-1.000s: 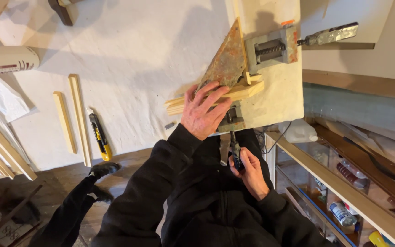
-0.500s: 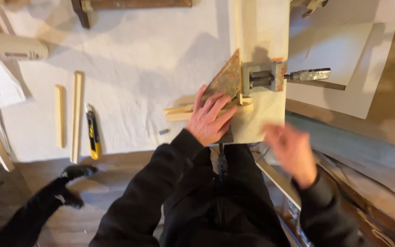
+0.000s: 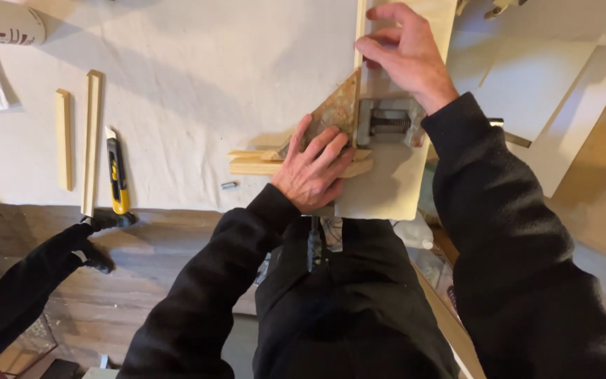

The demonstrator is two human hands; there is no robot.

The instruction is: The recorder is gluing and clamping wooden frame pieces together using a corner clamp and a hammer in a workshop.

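Observation:
My left hand [image 3: 313, 170] presses flat on a short stack of wooden strips [image 3: 254, 163] and on the lower corner of a mottled brown triangular plate [image 3: 337, 111] on the table. A metal clamp [image 3: 388, 124] sits just right of that plate on a pale wooden board [image 3: 380, 189]. My right hand [image 3: 406, 51] reaches over the clamp and pinches the upright wooden strip [image 3: 360, 24] at the board's left edge, near the top of the view.
A yellow utility knife [image 3: 116, 177] and two loose wooden strips [image 3: 92, 133] lie at the left on the white table cover [image 3: 198, 77]. A cartridge tube [image 3: 1, 25] lies at top left. A small metal piece [image 3: 229, 186] rests near the table edge.
My right hand has come up from my lap to the upright strip above the clamp. My left hand has stayed on the strips and plate. The view has shifted closer.

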